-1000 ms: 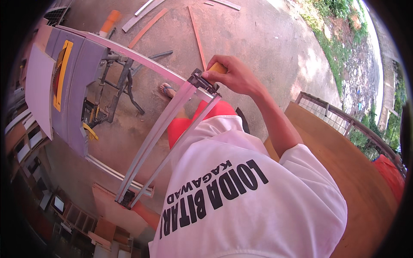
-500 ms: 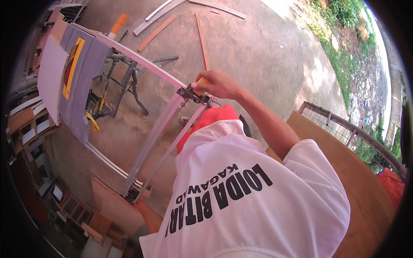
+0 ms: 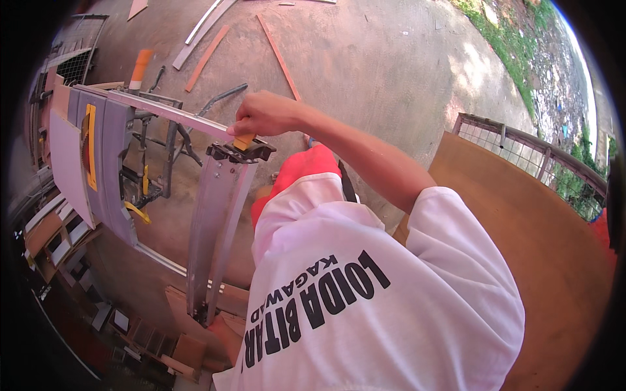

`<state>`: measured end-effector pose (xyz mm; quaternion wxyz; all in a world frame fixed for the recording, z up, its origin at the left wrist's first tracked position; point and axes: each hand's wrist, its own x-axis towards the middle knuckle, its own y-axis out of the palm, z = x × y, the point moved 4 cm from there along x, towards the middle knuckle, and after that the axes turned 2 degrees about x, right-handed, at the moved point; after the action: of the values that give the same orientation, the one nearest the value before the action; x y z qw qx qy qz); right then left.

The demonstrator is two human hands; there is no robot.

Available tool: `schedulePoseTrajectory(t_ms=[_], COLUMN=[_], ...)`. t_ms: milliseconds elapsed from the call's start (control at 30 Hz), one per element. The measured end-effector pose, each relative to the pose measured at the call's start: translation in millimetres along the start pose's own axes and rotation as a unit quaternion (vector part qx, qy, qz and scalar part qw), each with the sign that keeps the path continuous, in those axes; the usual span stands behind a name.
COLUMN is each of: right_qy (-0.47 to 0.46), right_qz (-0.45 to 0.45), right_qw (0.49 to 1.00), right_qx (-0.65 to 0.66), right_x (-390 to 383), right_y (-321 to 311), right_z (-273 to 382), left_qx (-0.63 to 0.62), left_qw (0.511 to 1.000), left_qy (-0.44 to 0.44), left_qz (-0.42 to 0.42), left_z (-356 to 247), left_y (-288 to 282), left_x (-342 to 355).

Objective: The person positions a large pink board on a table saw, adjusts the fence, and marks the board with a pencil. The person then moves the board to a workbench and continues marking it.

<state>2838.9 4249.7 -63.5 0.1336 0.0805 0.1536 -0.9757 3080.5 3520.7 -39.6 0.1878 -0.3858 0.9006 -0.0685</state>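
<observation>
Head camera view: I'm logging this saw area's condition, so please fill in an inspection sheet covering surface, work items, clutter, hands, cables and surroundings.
Surface: grey saw table with a yellow insert; pale panel along its left side.
Work items: long metal fence, yellow handle at its upper end in the picture.
Clutter: narrow strips loose on the concrete floor.
Hands: right hand holds the yellow handle; left hand is at the fence's lower end, its grip unclear.
Cables: nothing seen.
Surroundings: brown board and mesh railing at right, greenery beyond.
</observation>
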Motion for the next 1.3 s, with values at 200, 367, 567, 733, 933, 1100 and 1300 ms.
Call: schedulePoseTrajectory(t_ms=[200,367,567,733,933,1100,1300], right_qy=[-0.007,0.015,-0.029,0.057,0.109,0.101,0.117], right_qz=[0.003,0.031,0.042,0.094,0.159,0.098,0.005], right_qw=[1.0,0.999,0.999,0.991,0.953,0.969,0.988], right_qx=[0.014,0.023,0.013,0.078,0.234,0.201,0.102], right_x=[-2.0,-6.1,0.2,-0.9,-1.4,-5.1,-20.4], right_y=[3.9,2.4,4.9,20.7,29.3,39.9,66.5], right_z=[-8.0,-6.7,-18.6,-32.0,-29.2,-32.9,-9.5], left_qx=[0.007,-0.004,-0.033,-0.103,-0.239,-0.131,-0.117], left_qw=[1.0,1.0,0.999,0.993,0.969,0.979,0.978], left_qy=[0.006,0.004,-0.005,-0.015,-0.046,0.101,0.084], left_qz=[0.011,0.014,0.017,0.05,-0.043,-0.122,-0.151], left_z=[-15.7,-9.0,8.0,43.2,65.2,39.8,78.6], left_y=[-12.5,-18.1,-21.9,-44.8,-37.0,-3.0,-21.7], left_x=[-0.4,-6.4,-12.5,-11.5,9.6,-3.9,-9.9])
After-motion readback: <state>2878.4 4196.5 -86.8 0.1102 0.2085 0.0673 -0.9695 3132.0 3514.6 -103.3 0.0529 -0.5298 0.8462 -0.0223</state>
